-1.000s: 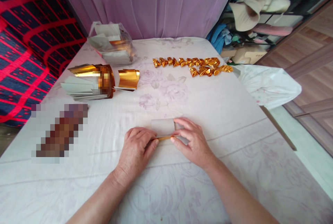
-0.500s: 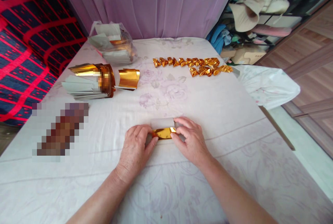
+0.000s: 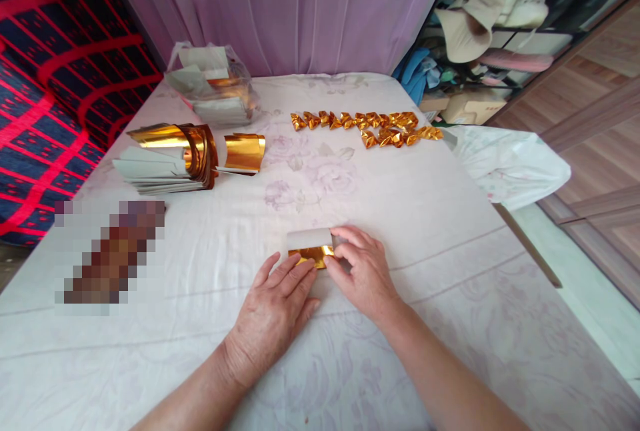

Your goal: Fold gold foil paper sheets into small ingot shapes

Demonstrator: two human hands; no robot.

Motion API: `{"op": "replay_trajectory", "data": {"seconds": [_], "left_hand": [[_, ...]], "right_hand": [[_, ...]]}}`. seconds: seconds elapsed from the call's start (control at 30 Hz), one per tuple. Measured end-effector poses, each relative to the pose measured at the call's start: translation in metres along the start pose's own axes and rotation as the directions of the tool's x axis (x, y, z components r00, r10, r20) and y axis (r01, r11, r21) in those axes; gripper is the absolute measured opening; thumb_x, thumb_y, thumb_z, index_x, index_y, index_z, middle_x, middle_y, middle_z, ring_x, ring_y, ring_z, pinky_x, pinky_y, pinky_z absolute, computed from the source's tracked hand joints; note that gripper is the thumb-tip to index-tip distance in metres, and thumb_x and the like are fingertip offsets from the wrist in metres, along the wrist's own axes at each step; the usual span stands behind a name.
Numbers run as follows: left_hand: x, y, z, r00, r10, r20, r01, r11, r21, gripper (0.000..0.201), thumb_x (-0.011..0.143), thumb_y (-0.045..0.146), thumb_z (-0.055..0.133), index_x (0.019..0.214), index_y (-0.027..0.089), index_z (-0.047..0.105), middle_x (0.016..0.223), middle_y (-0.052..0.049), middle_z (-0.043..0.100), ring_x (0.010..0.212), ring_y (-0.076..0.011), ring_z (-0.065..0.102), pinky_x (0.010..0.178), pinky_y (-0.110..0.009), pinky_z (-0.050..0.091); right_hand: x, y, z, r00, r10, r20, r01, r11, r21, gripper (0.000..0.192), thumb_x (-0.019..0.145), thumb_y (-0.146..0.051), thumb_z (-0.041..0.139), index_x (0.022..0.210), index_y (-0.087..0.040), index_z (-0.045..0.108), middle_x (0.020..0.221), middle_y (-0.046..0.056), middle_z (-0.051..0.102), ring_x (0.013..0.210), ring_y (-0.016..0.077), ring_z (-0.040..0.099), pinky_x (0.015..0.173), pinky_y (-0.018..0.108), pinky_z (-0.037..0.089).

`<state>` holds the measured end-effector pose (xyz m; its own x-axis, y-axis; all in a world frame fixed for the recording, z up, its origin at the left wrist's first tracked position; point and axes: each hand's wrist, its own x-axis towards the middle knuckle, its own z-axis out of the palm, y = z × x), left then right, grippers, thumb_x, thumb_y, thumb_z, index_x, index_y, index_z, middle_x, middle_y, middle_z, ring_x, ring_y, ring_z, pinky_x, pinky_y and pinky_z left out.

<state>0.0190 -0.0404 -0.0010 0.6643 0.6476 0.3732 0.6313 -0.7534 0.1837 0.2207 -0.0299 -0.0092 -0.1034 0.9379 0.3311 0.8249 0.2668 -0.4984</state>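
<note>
A small sheet of gold foil paper [image 3: 310, 247] lies on the white flowered cloth [image 3: 400, 204], its grey back showing on the far half and a folded gold strip on the near half. My left hand [image 3: 275, 307] lies flat with fingers spread, its fingertips pressing the gold fold from the left. Fingers of my right hand [image 3: 363, 274] pinch the paper's right end. A row of folded gold pieces [image 3: 367, 127] lies at the far middle of the table.
A stack of gold and grey sheets [image 3: 167, 157] lies at the far left, with a curled gold sheet [image 3: 244, 152] beside it. A plastic bag of more sheets [image 3: 215, 87] sits behind. A blurred object [image 3: 113, 257] lies left. White plastic bag [image 3: 505, 161] hangs off the right edge.
The near edge of the paper was folded up, turning its gold side into view. My left hand went from curled at the paper's left end to flat with fingers spread on the fold.
</note>
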Motion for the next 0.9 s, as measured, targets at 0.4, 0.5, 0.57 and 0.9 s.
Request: {"op": "replay_trajectory", "data": {"seconds": [0.4, 0.5, 0.57, 0.9], "left_hand": [[0.0008, -0.001, -0.001, 0.999, -0.023, 0.04, 0.024, 0.999, -0.03, 0.035, 0.097, 0.034, 0.05, 0.124, 0.015, 0.061, 0.124, -0.009, 0.068, 0.119, -0.0258, 0.06, 0.111, -0.047, 0.036], [0.0004, -0.0012, -0.0008, 0.999, -0.026, 0.042, 0.027, 0.999, -0.036, 0.036, 0.097, 0.034, 0.049, 0.126, 0.015, 0.06, 0.126, -0.009, 0.067, 0.12, -0.0255, 0.06, 0.111, -0.047, 0.036], [0.0002, -0.0012, -0.0005, 0.999, -0.032, 0.044, 0.034, 0.999, -0.034, 0.036, 0.098, 0.034, 0.047, 0.126, 0.016, 0.06, 0.127, -0.008, 0.067, 0.121, -0.0253, 0.059, 0.111, -0.047, 0.036], [0.0007, -0.0017, -0.0003, 0.997, -0.053, 0.059, 0.056, 0.997, -0.061, 0.035, 0.098, 0.033, 0.046, 0.126, 0.017, 0.06, 0.126, -0.008, 0.067, 0.12, -0.0253, 0.059, 0.11, -0.048, 0.038]], "right_hand": [[-0.001, 0.001, 0.003, 1.0, -0.007, -0.02, 0.007, 1.0, -0.028, 0.014, 0.084, -0.023, 0.06, 0.07, -0.023, 0.057, 0.119, 0.007, 0.067, 0.116, 0.0257, 0.057, 0.093, 0.043, 0.041], [-0.0009, 0.0008, 0.0029, 1.0, -0.012, -0.026, 0.011, 0.999, -0.037, 0.014, 0.083, -0.022, 0.06, 0.07, -0.023, 0.055, 0.119, 0.007, 0.067, 0.116, 0.0257, 0.058, 0.093, 0.043, 0.041], [-0.0009, 0.0005, 0.003, 1.0, -0.011, -0.025, 0.01, 0.999, -0.039, 0.014, 0.083, -0.021, 0.06, 0.07, -0.023, 0.054, 0.118, 0.007, 0.067, 0.115, 0.0255, 0.058, 0.093, 0.042, 0.041], [-0.0019, 0.0003, 0.0043, 0.997, 0.037, -0.068, -0.038, 0.999, -0.018, 0.013, 0.078, -0.02, 0.062, 0.09, -0.023, 0.057, 0.12, 0.01, 0.065, 0.115, 0.0267, 0.057, 0.094, 0.043, 0.042]]}}
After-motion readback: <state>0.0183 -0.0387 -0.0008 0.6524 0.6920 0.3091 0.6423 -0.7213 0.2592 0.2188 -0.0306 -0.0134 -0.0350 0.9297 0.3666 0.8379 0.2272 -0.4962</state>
